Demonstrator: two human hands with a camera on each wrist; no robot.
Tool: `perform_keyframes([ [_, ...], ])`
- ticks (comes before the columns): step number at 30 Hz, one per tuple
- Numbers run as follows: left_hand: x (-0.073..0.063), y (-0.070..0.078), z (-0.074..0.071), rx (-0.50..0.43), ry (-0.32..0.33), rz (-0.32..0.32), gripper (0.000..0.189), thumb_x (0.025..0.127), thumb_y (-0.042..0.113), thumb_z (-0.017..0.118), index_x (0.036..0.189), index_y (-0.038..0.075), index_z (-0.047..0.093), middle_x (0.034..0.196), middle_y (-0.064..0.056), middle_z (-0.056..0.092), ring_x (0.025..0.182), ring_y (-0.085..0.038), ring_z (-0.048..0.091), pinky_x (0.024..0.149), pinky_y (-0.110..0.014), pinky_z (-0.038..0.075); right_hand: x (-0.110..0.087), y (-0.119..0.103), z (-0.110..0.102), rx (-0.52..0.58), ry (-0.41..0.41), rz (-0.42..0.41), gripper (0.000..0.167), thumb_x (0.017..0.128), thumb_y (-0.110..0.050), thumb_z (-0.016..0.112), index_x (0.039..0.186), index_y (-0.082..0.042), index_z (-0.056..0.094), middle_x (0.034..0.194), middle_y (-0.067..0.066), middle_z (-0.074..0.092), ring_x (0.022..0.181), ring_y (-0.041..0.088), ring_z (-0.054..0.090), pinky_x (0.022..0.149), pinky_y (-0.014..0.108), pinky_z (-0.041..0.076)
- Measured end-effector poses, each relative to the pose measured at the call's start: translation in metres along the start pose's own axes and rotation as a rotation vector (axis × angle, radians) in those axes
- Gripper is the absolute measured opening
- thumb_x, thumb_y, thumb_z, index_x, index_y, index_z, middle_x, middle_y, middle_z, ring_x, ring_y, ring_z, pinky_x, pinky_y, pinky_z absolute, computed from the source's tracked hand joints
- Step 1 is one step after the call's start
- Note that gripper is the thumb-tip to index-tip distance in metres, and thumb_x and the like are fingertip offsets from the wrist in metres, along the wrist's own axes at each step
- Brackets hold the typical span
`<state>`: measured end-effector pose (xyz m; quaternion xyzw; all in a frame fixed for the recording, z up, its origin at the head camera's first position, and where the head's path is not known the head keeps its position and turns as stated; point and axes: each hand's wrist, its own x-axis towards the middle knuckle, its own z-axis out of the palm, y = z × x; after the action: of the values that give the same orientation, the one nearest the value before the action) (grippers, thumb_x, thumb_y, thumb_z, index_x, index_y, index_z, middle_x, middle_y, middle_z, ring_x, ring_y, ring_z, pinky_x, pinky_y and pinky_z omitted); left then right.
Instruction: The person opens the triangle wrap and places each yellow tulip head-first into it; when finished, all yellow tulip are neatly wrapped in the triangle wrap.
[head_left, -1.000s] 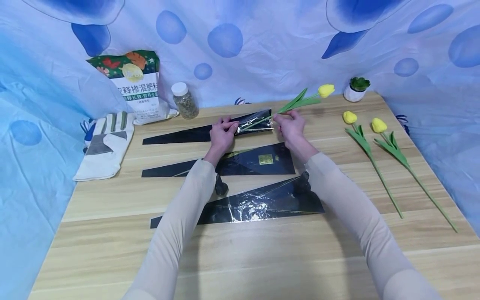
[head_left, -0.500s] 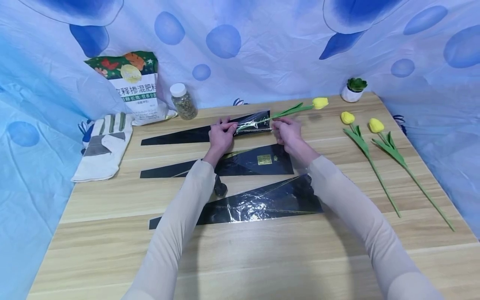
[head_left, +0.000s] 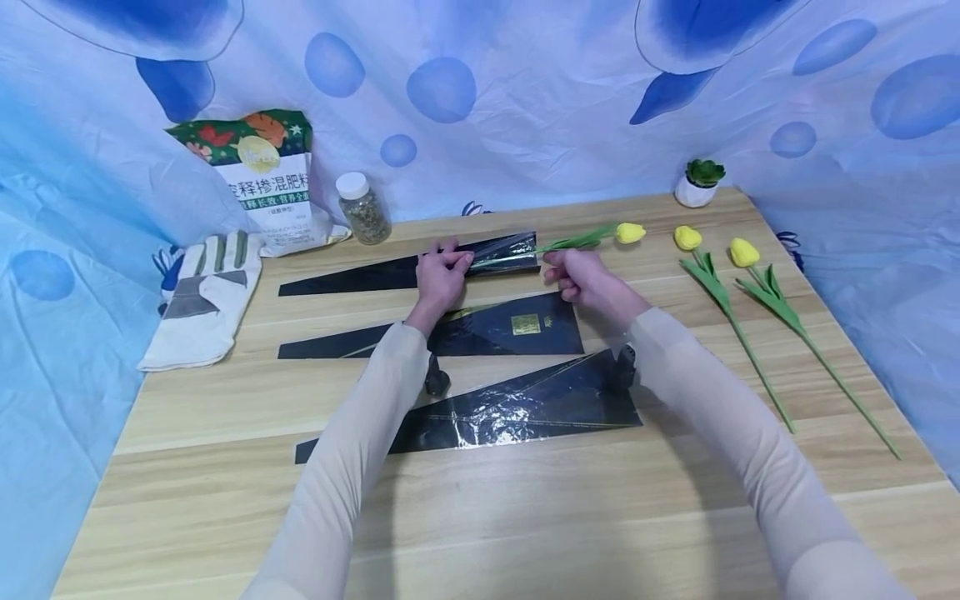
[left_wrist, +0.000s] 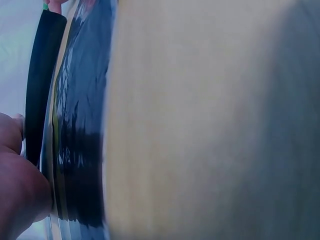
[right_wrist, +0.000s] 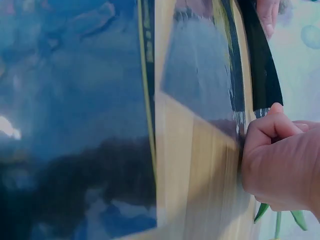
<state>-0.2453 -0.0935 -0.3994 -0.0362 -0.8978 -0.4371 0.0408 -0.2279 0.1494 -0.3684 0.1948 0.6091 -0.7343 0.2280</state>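
- Left hand (head_left: 441,277): pinching far black sleeve (head_left: 375,277), probably to steady it.
- Right hand (head_left: 591,277): curled at sleeve's mouth; whether gripping anything, unclear.
- Yellow tulip (head_left: 629,233): stem inside sleeve, bloom outside.
- Two other tulips (head_left: 708,282): lying at right, likely for reach.

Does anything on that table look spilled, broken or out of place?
Nothing plainly looks spilled or damaged. The clear jar is capped, two loose yellow tulips lie side by side, and a third tulip lies stem-first in the rear black sleeve. The fertilizer bag looks slanted, though the camera angle may cause that.
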Motion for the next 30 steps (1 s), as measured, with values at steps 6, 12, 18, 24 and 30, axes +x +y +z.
perform_keyframes([
  [6,-0.001,-0.003,0.000,-0.004,0.004,0.006,0.024,0.101,0.019,0.062,0.116,0.005,0.075,0.145,-0.010,0.052,0.147,-0.033,0.027,0.121,-0.045,0.003,-0.001,-0.003,-0.005,-0.107,-0.053,0.040,0.041,0.105,-0.008,0.045,0.146,-0.004,0.044,0.072,0.003,0.057,0.044,0.004,0.030,0.036,0.016,0.024],
  [12,-0.001,-0.004,-0.002,-0.012,0.004,0.007,0.024,0.101,0.019,0.062,0.115,0.005,0.075,0.146,-0.010,0.052,0.147,-0.033,0.027,0.121,-0.045,0.003,-0.013,-0.015,-0.018,-0.420,-0.093,-0.036,0.035,0.104,-0.014,0.053,0.138,-0.003,0.055,0.077,0.005,0.063,0.044,0.004,0.032,0.038,0.017,0.025],
  [18,-0.001,-0.002,-0.003,-0.009,0.007,0.039,0.023,0.101,0.018,0.062,0.115,0.005,0.075,0.145,-0.012,0.053,0.146,-0.035,0.028,0.121,-0.048,0.004,-0.029,-0.039,-0.046,-0.837,0.022,-0.322,0.032,0.103,-0.020,0.058,0.129,-0.001,0.063,0.105,0.019,0.067,0.067,0.018,0.056,0.054,0.025,0.043],
  [24,-0.002,0.000,-0.003,-0.011,0.004,0.042,0.024,0.101,0.017,0.062,0.115,0.003,0.074,0.145,-0.012,0.053,0.146,-0.035,0.028,0.121,-0.047,0.004,-0.030,-0.059,-0.078,-1.115,0.081,-0.589,0.025,0.101,-0.008,0.055,0.118,0.006,0.068,0.113,0.025,0.066,0.090,0.036,0.061,0.067,0.036,0.049],
  [30,-0.003,0.000,-0.002,-0.002,0.005,0.025,0.025,0.101,0.019,0.062,0.117,0.003,0.073,0.146,-0.011,0.052,0.146,-0.034,0.028,0.121,-0.045,0.004,-0.016,-0.062,-0.090,-1.348,0.072,-0.683,0.019,0.096,0.001,0.058,0.109,0.004,0.072,0.108,0.023,0.069,0.092,0.037,0.064,0.077,0.049,0.052],
])
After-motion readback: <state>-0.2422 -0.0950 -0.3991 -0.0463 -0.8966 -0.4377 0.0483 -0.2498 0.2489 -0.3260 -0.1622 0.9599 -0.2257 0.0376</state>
